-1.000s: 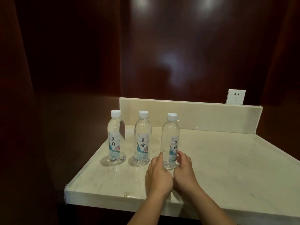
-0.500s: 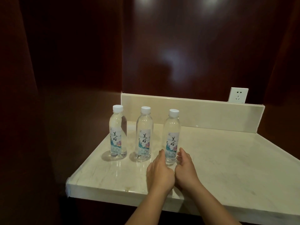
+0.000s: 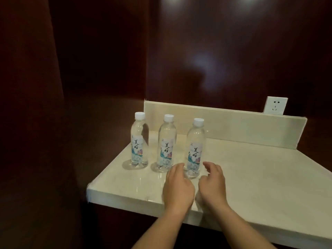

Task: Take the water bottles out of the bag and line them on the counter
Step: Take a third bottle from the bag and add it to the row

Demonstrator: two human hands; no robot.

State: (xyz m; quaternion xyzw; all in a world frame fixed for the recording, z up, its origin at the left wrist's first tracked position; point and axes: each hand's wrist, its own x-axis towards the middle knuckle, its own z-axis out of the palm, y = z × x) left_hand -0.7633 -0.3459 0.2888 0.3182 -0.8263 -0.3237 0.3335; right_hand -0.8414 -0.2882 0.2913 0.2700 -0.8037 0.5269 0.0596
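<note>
Three water bottles [image 3: 166,143] stand upright in a row on the marble surface [image 3: 251,177] near its left edge. The left hand [image 3: 177,187] and right hand [image 3: 212,184] hover open beside the rightmost bottle's [image 3: 195,148] base, holding nothing.

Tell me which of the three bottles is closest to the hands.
The rightmost bottle. Its base sits between the left hand and right hand, both open; the other two stand farther left.

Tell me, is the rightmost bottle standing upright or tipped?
Upright: the rightmost bottle stands on its base on the counter, cap on top.
</note>
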